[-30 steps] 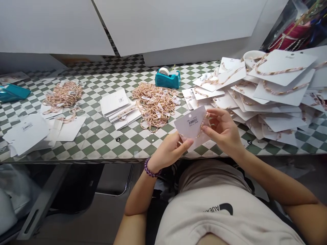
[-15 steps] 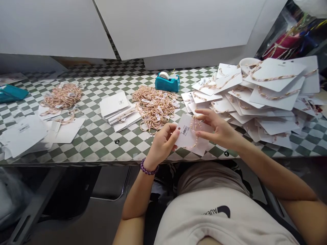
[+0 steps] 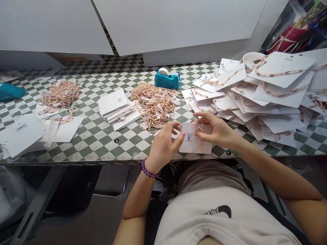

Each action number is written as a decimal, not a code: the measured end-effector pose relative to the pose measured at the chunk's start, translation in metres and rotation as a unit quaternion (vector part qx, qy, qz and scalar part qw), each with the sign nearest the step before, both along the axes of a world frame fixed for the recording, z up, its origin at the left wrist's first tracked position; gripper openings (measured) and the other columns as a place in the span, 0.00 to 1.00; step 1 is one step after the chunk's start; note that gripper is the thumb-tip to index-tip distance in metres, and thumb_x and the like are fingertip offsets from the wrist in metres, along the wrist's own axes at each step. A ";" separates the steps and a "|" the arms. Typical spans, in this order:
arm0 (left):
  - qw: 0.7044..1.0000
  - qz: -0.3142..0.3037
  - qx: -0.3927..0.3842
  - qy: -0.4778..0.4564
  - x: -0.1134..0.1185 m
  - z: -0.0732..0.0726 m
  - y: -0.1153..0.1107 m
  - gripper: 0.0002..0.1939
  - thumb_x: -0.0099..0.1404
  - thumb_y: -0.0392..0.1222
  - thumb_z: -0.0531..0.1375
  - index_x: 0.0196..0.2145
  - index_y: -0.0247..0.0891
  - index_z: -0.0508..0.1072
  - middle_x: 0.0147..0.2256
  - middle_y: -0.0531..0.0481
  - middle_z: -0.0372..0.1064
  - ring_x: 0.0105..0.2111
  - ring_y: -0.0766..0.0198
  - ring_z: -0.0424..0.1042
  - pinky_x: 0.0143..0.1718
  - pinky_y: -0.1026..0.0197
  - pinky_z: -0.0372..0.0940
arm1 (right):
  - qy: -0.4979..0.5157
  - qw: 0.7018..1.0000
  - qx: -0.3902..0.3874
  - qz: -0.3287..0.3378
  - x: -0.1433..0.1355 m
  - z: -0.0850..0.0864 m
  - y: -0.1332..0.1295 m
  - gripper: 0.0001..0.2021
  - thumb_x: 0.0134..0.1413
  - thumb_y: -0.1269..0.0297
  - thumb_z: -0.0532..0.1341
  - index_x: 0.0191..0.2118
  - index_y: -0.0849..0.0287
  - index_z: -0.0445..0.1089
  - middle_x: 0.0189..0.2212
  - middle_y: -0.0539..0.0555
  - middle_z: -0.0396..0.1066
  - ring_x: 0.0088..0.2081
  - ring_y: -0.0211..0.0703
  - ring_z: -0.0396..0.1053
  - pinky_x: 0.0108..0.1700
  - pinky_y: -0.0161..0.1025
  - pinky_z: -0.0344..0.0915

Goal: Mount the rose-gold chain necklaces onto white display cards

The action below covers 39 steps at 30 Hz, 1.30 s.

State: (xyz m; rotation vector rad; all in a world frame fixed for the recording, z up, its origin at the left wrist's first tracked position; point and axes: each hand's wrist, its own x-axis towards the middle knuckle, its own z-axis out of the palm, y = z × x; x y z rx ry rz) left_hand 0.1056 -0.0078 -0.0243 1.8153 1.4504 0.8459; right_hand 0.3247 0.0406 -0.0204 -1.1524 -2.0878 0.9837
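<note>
A white card (image 3: 189, 144) with a barcode lies near the table's front edge, and a pink and gold beaded chain (image 3: 201, 146) lies curved on it. My left hand (image 3: 166, 144), with a purple bead bracelet at the wrist, is at the card's left edge, thumb and fingers apart. My right hand (image 3: 213, 129) has its thumb and fingertips closed on the chain at the upper right of the card. Beyond my left hand is a heap of beaded chains (image 3: 155, 105) with small white tags.
A teal tape dispenser (image 3: 167, 80) stands behind the heap. Left of it is a stack of white cards (image 3: 113, 102). At the far left are another chain pile (image 3: 61, 93) and loose cards (image 3: 21, 132). Many carded chains (image 3: 281, 92) are piled at the right.
The card has turned straighter and now lies flatter on the table. My left hand has loosened from its edge, and my right thumb has moved in toward the fingers on the chain.
</note>
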 end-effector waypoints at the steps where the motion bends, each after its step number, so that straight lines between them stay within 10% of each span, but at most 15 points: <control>1: 0.999 0.008 0.037 0.011 0.001 -0.001 0.000 0.17 0.70 0.50 0.55 0.51 0.38 0.65 0.48 0.43 0.72 0.42 0.58 0.73 0.40 0.57 0.70 | -0.007 1.000 0.022 0.003 -0.001 0.000 -0.002 0.26 0.54 0.61 0.63 0.59 0.58 0.63 0.38 0.54 0.72 0.40 0.42 0.73 0.47 0.41 0.70; 5: 0.996 -0.026 0.084 0.007 0.001 -0.004 0.002 0.21 0.72 0.52 0.52 0.56 0.39 0.65 0.55 0.42 0.69 0.54 0.55 0.69 0.52 0.53 0.67 | -0.066 0.989 0.126 0.032 -0.006 0.003 -0.011 0.25 0.54 0.66 0.61 0.59 0.57 0.62 0.40 0.52 0.74 0.39 0.40 0.74 0.39 0.35 0.68; 13: 0.985 -0.045 0.038 -0.159 0.009 -0.001 0.001 0.06 0.67 0.41 0.60 0.40 0.39 0.70 0.42 0.48 0.74 0.43 0.62 0.74 0.47 0.60 0.69 | -0.144 0.932 0.322 0.079 -0.021 0.015 -0.026 0.23 0.56 0.71 0.58 0.58 0.56 0.58 0.40 0.51 0.75 0.31 0.37 0.73 0.29 0.32 0.59; 19: 0.984 0.000 0.099 -0.148 0.006 -0.004 0.002 0.06 0.62 0.34 0.58 0.30 0.40 0.63 0.45 0.47 0.73 0.47 0.59 0.71 0.48 0.56 0.66 | -0.161 0.943 0.291 -0.011 -0.022 0.011 -0.020 0.20 0.54 0.68 0.58 0.53 0.58 0.60 0.39 0.53 0.71 0.25 0.36 0.67 0.21 0.33 0.53; 28: 0.976 -0.019 0.131 0.173 -0.006 -0.008 0.005 0.09 0.66 0.45 0.60 0.37 0.37 0.66 0.55 0.36 0.67 0.58 0.47 0.64 0.60 0.44 0.60 | -0.127 0.964 0.229 0.051 0.000 -0.012 -0.006 0.14 0.61 0.62 0.59 0.51 0.61 0.66 0.51 0.63 0.67 0.55 0.53 0.66 0.55 0.50 0.66; 34: 0.959 -0.131 0.188 0.165 0.011 -0.012 0.002 0.48 0.58 0.64 0.64 0.63 0.35 0.50 0.64 0.31 0.55 0.67 0.41 0.51 0.65 0.39 0.54 | -0.171 0.944 0.244 0.139 0.025 -0.018 -0.010 0.18 0.60 0.54 0.61 0.54 0.53 0.70 0.60 0.59 0.61 0.67 0.58 0.49 0.64 0.58 0.57; 39: 0.965 -0.141 0.143 0.171 0.025 -0.023 0.006 0.49 0.58 0.55 0.67 0.66 0.35 0.46 0.65 0.31 0.54 0.68 0.40 0.50 0.65 0.37 0.52 | -0.187 0.929 0.270 0.168 0.025 -0.021 -0.005 0.18 0.59 0.54 0.61 0.52 0.54 0.71 0.60 0.60 0.60 0.67 0.61 0.47 0.65 0.60 0.57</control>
